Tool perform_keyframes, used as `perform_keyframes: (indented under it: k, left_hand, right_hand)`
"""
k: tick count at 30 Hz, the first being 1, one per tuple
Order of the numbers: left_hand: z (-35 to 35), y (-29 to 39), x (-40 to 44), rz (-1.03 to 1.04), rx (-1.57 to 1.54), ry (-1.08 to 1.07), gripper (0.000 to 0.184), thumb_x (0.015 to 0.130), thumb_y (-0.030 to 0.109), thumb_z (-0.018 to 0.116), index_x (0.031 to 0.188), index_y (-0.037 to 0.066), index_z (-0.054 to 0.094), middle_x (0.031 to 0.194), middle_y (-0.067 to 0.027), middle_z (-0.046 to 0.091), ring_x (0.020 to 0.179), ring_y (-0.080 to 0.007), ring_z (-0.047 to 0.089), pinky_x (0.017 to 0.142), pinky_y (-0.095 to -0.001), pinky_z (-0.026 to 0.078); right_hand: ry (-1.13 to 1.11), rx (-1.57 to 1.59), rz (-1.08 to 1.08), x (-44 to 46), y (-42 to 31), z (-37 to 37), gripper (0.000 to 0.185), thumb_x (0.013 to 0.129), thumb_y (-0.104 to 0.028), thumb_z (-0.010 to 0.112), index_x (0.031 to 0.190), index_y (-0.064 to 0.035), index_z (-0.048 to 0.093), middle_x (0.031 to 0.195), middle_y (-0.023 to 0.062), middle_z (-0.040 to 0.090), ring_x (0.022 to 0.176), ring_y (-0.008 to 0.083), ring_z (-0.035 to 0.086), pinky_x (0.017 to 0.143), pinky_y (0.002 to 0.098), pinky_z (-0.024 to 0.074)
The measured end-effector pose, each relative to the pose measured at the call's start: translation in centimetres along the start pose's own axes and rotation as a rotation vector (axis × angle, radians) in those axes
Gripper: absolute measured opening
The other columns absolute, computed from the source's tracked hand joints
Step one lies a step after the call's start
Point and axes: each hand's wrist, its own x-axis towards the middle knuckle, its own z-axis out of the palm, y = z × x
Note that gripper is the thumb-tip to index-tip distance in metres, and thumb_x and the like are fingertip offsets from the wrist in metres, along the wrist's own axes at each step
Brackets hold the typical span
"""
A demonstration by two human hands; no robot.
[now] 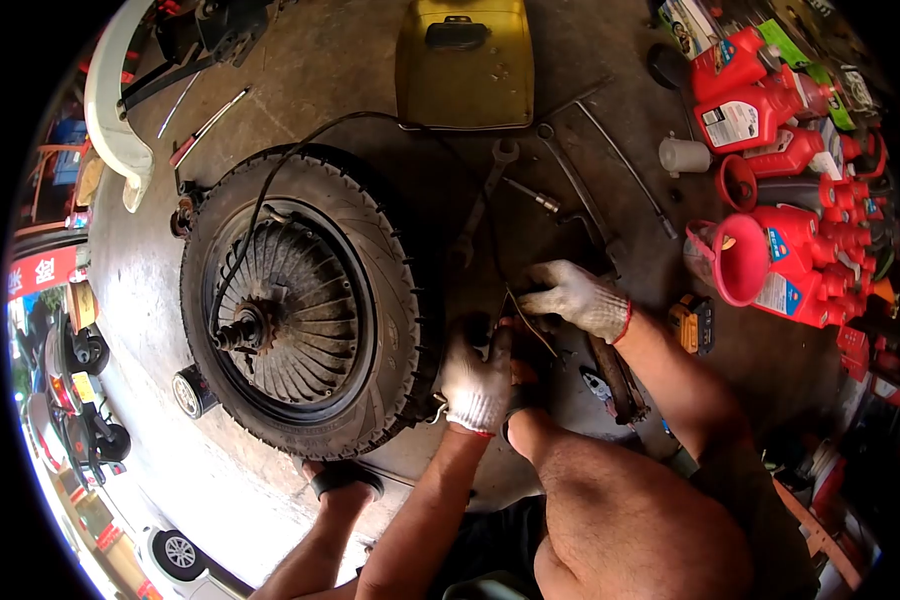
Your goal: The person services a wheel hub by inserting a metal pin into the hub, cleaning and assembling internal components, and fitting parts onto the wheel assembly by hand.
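Observation:
A wheel with a black tyre (pixel 395 330) and a finned metal hub (pixel 305 310) lies on its side at the left. From its axle a black cable (pixel 288 155) loops over the tyre and runs down to my hands, ending in thin wires, one of them yellowish (pixel 536 326). My right hand (pixel 582 300), in a white knitted glove, pinches at the wires with its fingertips. Just below and left, my left hand (pixel 476 382), gloved too, is closed beside the tyre, thumb and fingers near the cable end. What it holds is too small and dark to make out.
Around lie an open-ended wrench (pixel 493 175), a long spanner (pixel 580 185), a T-handle tool (pixel 625 160) and a yellow tray (pixel 465 85). Red oil bottles (pixel 745 115) and a pink funnel (pixel 740 260) stand at right, near a yellow-black battery pack (pixel 691 324). My knee (pixel 630 490) is close below.

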Motion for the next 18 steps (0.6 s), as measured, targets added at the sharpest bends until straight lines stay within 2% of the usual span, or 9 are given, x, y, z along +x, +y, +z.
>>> perform_keyframes:
  k: [2,3,6,8,13,15,16,18]
  left_hand:
    - [0.2,1.0,-0.1,-0.13,0.009,0.137,0.034,0.092,0.024,0.073,0.118,0.003,0.065,0.109,-0.0177,0.07,0.094,-0.0339,0.069,0.084,-0.0403,0.055]
    - [0.0,1.1,-0.2,-0.13,0.009,0.137,0.034,0.092,0.024,0.073,0.118,0.003,0.065,0.109,-0.0177,0.07,0.094,-0.0339,0.069,0.084,-0.0403,0.055]
    - [-0.1,1.0,-0.4,-0.051,0.066,0.055,0.031,0.091,0.024,0.074,0.11,0.001,0.067,0.103,-0.0173,0.072,0.091,-0.0317,0.07,0.083,-0.0393,0.055]
    - [0.5,0.3,0.1,-0.165,-0.073,-0.108,0.027,0.091,0.023,0.074,0.105,0.0,0.069,0.098,-0.0176,0.073,0.089,-0.0309,0.071,0.082,-0.0384,0.054]
    - [-0.9,0.3,0.7,-0.225,-0.217,-0.212,0.021,0.093,0.016,0.069,0.105,-0.001,0.069,0.097,-0.0192,0.074,0.088,-0.0298,0.071,0.081,-0.0371,0.054]
    - [-1.0,-1.7,0.9,-0.011,-0.157,-0.173,0.019,0.095,0.013,0.065,0.106,-0.002,0.068,0.098,-0.0191,0.073,0.085,-0.03,0.07,0.081,-0.0374,0.054]
    - [-1.1,-2.0,1.0,-0.011,-0.156,-0.172,0.019,0.095,0.013,0.065,0.106,-0.002,0.068,0.098,-0.0191,0.073,0.085,-0.03,0.07,0.081,-0.0374,0.054]
    - [-1.4,-1.9,1.0,0.033,-0.198,-0.181,0.017,0.097,0.012,0.062,0.108,-0.001,0.066,0.095,-0.0146,0.071,0.08,-0.024,0.068,0.076,-0.0347,0.054]
  right_hand:
    - [0.006,0.006,-0.01,0.5,0.8,0.2,0.025,0.09,-0.014,0.07,0.107,0.0036,0.069,0.093,0.0034,0.07,0.08,0.0085,0.062,0.07,0.0253,0.0491]
    - [0.013,0.014,-0.016,0.6,1.0,0.3,0.024,0.09,-0.014,0.07,0.106,0.0032,0.069,0.092,0.0033,0.07,0.08,0.0082,0.062,0.07,0.0256,0.0489]
    - [0.022,-0.132,-0.074,0.8,1.1,0.5,0.025,0.088,-0.014,0.071,0.105,0.0048,0.068,0.092,0.0057,0.07,0.086,0.0104,0.063,0.074,0.0278,0.0501]
    - [0.03,-0.174,-0.105,0.7,0.9,1.2,0.025,0.088,-0.014,0.071,0.104,0.0054,0.068,0.093,0.0075,0.071,0.089,0.0121,0.064,0.077,0.0289,0.0504]
    - [0.041,-0.326,-0.148,1.2,1.3,0.1,0.027,0.087,-0.014,0.07,0.105,0.0067,0.066,0.091,0.0107,0.07,0.093,0.0169,0.064,0.083,0.0324,0.0503]
    - [0.13,-0.36,-0.254,1.9,2.8,-0.9,0.028,0.088,-0.015,0.068,0.108,0.0055,0.065,0.086,0.0082,0.068,0.082,0.0142,0.063,0.073,0.0315,0.0507]
    - [0.13,-0.36,-0.254,1.7,1.5,-0.9,0.028,0.088,-0.015,0.068,0.108,0.0055,0.065,0.086,0.0082,0.068,0.082,0.0142,0.063,0.073,0.0315,0.0507]
    - [0.043,-0.391,0.047,0.7,-0.9,-1.0,0.047,0.087,-0.016,0.068,0.123,0.0131,0.061,0.11,0.024,0.072,0.1,0.023,0.069,0.086,0.0359,0.0531]
